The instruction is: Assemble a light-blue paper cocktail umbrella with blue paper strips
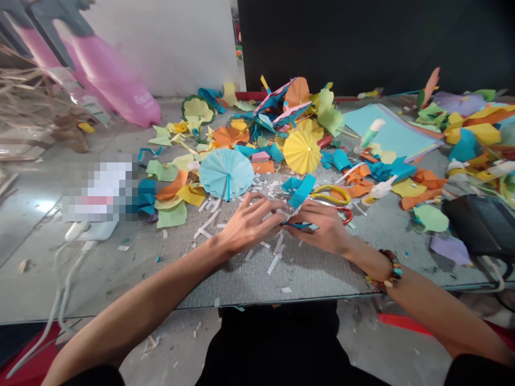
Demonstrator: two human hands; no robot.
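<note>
My left hand [251,222] and my right hand [317,226] meet at the middle of the grey table [120,268], fingers pinched together on a small strip of folded blue paper [300,225]. White paper slivers [273,262] lie scattered under and around both hands. A beaded bracelet [390,271] is on my right wrist. Just beyond the hands lie a light-blue paper fan disc [226,172], a yellow paper fan disc [301,151], yellow-handled scissors [332,194] and red-handled scissors [345,213].
A heap of coloured paper scraps and folded shapes [281,115] covers the far half of the table. Glue bottles [372,131] and a teal paper sheet [392,134] lie right. A black pouch [478,225] sits at the right edge, a pink bottle [116,80] far left, white cables [68,268] near left.
</note>
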